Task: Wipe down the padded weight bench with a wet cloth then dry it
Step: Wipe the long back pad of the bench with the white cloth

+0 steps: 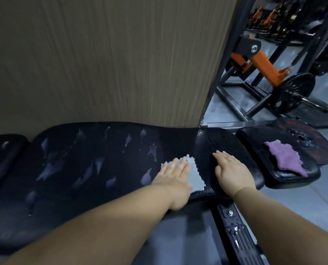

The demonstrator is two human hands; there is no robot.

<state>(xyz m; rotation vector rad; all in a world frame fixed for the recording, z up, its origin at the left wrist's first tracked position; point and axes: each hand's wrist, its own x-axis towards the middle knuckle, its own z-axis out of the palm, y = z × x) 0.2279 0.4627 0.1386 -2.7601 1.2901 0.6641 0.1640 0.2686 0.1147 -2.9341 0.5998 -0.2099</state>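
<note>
Your left hand (175,175) lies flat on the grey cloth (196,175), fingers straight and close together, pressing it onto the bench (121,169). The palm pins it rather than gripping it. The cloth's right edge sticks out from under your fingers, near the right end of the long pad.

Your right hand (233,173) is just right of the cloth, also flat on the pad. Its fingers are straight and a little spread, and it holds nothing. It looks like it's bracing you.

As for progress, the pad around your hands glistens with fine droplets, so that stretch looks freshly wetted. To the left, pale streaks and blotches are scattered across the pad from the near edge to the far edge by the wall (102,54). I can't tell whether they're water or grime, but either way that side doesn't look finished. The far-left cushion (4,148) carries a pale mark too.

My read is that you're partway through the wet pass, with most of the long pad left to cover.

The purple cloth (285,159) lies crumpled on the seat pad (254,136) to the right, away from both hands. That's probably your dry one. It's untouched, so drying hasn't begun.

What's left, as I judge it:
- Sweep the grey cloth leftward over the blotches.
- Wipe the seat pad.
- Swap cloths and dry the whole bench.
</note>
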